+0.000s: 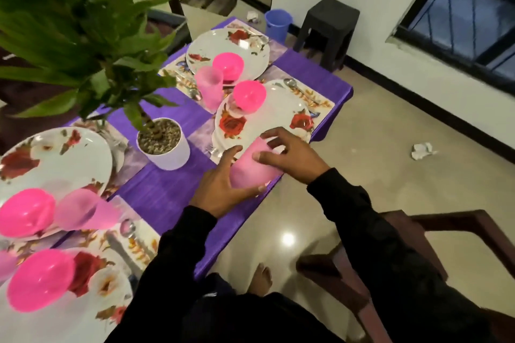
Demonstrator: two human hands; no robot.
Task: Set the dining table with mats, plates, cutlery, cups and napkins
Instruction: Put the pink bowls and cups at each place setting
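A pale pink plastic cup (252, 168) is at the table's right edge, just in front of a rose-patterned plate (278, 117). My left hand (220, 184) grips its lower part and my right hand (289, 153) holds its rim with curled fingers. That plate carries a bright pink bowl (249, 95). A second plate (227, 53) further back holds another pink bowl (228, 65), with a pink cup (209, 89) beside it. At the left, more plates (55, 159), pink bowls (26, 216) and a pink cup (83, 213) sit on floral mats. A spoon (291, 83) lies right of the near plate.
A white pot with a leafy plant (163, 143) stands mid-table on the purple cloth (164, 192). A dark wooden chair (418, 245) is at my right. A black stool (328, 28), a blue bucket (277, 23) and crumpled paper (422, 150) are on the floor.
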